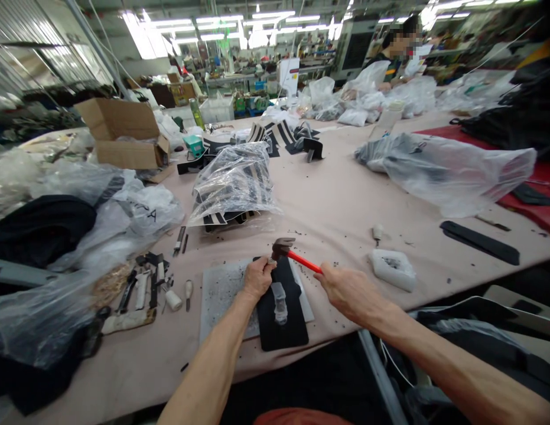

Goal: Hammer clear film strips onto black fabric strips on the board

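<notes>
My right hand (pixel 339 286) is closed round the red handle of a claw hammer (pixel 303 261). The hammer's dark head lies right over the fingertips of my left hand (pixel 258 277). Those fingers are pinched together at the upper left edge of a black flat panel (pixel 286 321); what they hold is hidden under the hammer head. A clear plastic piece (pixel 280 304) rests on the panel. Beneath the panel is a pale, speckled board (pixel 217 295), which lies on the cloth-covered table.
Hand tools (pixel 144 289) lie to the left. A plastic-wrapped stack of striped pieces (pixel 234 180) sits ahead, with a cardboard box (pixel 124 133) behind it. On the right are a white block (pixel 392 270), a black strip (pixel 478 242) and a plastic bag (pixel 456 168). A person (pixel 390 59) is at the far side.
</notes>
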`<act>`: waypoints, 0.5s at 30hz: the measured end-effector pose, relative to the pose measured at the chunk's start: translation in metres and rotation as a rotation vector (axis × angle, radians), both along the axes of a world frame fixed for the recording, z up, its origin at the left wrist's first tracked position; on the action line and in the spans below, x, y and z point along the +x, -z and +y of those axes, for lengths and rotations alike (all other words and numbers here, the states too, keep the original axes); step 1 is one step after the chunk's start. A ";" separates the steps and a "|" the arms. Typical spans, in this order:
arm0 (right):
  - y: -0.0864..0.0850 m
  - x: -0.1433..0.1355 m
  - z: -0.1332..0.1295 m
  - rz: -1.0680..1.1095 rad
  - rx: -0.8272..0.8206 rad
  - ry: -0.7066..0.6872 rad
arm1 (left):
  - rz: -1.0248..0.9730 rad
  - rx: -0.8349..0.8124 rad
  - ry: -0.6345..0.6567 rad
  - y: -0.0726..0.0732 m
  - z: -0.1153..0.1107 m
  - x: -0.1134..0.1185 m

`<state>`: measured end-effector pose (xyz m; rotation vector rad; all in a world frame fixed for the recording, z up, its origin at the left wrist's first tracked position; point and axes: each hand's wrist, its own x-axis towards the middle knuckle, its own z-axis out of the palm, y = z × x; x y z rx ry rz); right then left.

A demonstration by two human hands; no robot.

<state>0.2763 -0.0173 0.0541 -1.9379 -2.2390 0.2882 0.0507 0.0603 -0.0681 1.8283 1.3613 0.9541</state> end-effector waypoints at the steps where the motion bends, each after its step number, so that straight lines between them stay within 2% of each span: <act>1: 0.005 0.005 -0.001 -0.047 -0.077 0.006 | -0.006 0.006 0.001 0.000 0.000 0.000; 3: 0.018 0.018 -0.001 -0.055 -0.161 0.070 | -0.014 0.014 -0.011 0.001 0.000 0.000; 7: 0.057 0.044 0.005 0.120 -0.303 0.225 | 0.054 -0.012 -0.036 -0.002 0.002 -0.001; 9: 0.071 0.049 0.007 0.127 -0.317 0.311 | 0.075 -0.017 -0.031 -0.006 0.003 -0.002; 11: 0.073 0.043 0.006 0.090 -0.236 0.383 | 0.067 -0.009 -0.024 -0.009 0.002 -0.003; 13: 0.069 0.022 0.003 0.111 -0.115 0.402 | 0.066 -0.016 -0.057 -0.006 0.005 -0.006; 15: 0.066 -0.011 0.003 0.312 -0.011 0.342 | 0.082 -0.025 -0.092 0.001 0.014 -0.010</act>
